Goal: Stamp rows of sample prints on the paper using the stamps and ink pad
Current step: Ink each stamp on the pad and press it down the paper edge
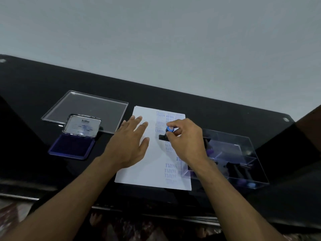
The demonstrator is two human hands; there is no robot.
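A white sheet of paper lies in the middle of the black table, with rows of blue SAMPLE and AIR MAIL prints down its right side. My right hand grips a black stamp with a blue cap, whose base touches the paper among the prints. My left hand lies flat on the left part of the sheet, fingers spread. An open ink pad with a dark blue pad and a raised metal lid sits to the left of the paper.
A clear plastic lid lies flat behind the ink pad. A clear plastic box holding several dark stamps stands right of the paper. The black table runs to a pale wall behind; its near edge is below my forearms.
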